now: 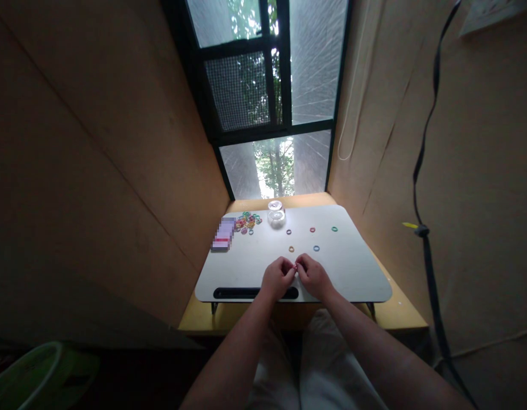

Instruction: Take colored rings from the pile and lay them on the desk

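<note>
My left hand (280, 278) and my right hand (312, 277) meet low over the white lap table. Between their fingertips is a small red ring (295, 267), mostly covered by the fingers. Both hands are closed in a pinch on it. Just beyond them lie an orange ring (291, 249) and a blue ring (316, 248). Farther back, a dark purple ring (288, 232), a red-pink ring (312, 229) and a green ring (334, 229) sit in a spaced row.
A heap of coloured rings (248, 221) lies back left beside a blurred-out flat pack (223, 234). A clear round tub (276, 216) stands at the back, with a clear lid (275, 205) behind it. The lap table (353, 273) has a black slot (238, 293) at its front edge.
</note>
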Available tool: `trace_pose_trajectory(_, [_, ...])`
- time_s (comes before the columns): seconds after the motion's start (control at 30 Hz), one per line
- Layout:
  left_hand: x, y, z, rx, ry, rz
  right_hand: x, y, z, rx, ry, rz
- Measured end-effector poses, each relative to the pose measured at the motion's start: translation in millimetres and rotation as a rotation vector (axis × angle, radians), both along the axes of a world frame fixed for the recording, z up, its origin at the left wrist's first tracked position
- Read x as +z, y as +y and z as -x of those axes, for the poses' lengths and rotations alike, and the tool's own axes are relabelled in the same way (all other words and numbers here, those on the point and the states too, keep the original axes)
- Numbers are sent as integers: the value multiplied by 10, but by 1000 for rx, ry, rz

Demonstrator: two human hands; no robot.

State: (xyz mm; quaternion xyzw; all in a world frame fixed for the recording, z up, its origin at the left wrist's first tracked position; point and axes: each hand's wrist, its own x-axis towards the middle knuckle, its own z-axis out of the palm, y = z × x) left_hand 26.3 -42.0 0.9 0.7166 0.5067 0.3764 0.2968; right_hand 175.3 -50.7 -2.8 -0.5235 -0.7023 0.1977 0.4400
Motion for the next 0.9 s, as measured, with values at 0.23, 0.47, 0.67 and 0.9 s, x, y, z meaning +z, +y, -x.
trace_pose_trajectory(0.23, [20, 1, 7, 19, -57, 10, 6, 1, -5, 8, -4, -4])
trace_pose_trajectory(0.47, [-4, 7, 16, 17, -64, 24, -4, -7, -3, 0, -9, 5])
trace_pose_trajectory(0.67, [-1, 1, 12, 17, -52, 5, 11, -9, 1, -2, -23, 1])
trace_pose_trajectory(0.9, [-12, 10, 8, -16, -59, -3, -24, 9, 1, -13, -27, -5])
